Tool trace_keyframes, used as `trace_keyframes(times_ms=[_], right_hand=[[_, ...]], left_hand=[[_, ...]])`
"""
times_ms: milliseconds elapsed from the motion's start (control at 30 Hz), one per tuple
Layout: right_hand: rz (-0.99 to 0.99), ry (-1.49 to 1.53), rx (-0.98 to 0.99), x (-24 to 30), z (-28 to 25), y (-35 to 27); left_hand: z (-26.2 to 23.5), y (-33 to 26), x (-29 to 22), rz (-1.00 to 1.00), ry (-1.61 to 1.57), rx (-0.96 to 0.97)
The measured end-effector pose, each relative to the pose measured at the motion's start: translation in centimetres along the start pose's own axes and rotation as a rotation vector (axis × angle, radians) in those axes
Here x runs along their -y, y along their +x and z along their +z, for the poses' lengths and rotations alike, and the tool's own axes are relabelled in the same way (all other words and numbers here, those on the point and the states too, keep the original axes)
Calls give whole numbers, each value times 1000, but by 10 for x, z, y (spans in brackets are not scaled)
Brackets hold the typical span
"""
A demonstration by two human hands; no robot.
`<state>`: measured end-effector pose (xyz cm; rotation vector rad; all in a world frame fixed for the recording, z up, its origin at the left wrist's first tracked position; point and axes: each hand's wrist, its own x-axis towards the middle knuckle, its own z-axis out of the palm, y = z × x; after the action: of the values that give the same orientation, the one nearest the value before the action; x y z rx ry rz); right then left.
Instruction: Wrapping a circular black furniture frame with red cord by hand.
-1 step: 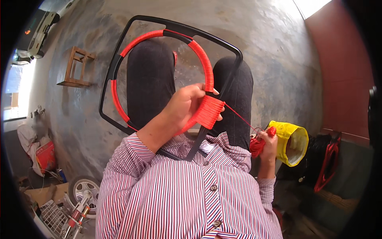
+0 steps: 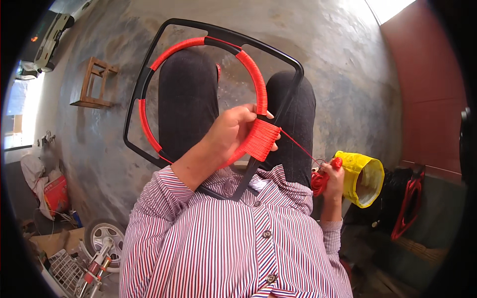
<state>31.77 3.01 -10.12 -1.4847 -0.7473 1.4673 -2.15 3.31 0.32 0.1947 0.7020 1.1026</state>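
Down on the person's lap rests a black frame (image 2: 149,74) with a ring (image 2: 256,79) inside it, wrapped in red cord (image 2: 261,139). Next, the left hand (image 2: 233,131) is curled around the ring, pressing on the thick red wraps. A thin red strand (image 2: 298,146) runs to the right hand (image 2: 332,181), which is closed on a red bundle of cord (image 2: 320,181). Just beside it sits a yellow bag (image 2: 365,179).

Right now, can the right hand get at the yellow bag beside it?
Probably yes: the right hand sits right next to the yellow bag with nothing between, though it already holds a bundle of red cord.
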Motion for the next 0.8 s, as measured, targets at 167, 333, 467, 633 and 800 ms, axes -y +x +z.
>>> trace_keyframes(times_ms=[167, 333, 467, 633, 800], right_hand=[[-43, -387, 181, 8, 2, 46], [-467, -527, 186, 85, 61, 49], [-928, -847, 309, 136, 142, -4], [-1500, -1152, 636, 120, 205, -15], [-1405, -845, 178, 115, 187, 4]], left_hand=[[-3, -2, 3, 22, -20, 23], [-16, 5, 8, 11, -19, -42], [-9, -1, 10, 287, 135, -173], [7, -5, 23, 704, 326, -165], [-12, -3, 13, 399, 302, -269]])
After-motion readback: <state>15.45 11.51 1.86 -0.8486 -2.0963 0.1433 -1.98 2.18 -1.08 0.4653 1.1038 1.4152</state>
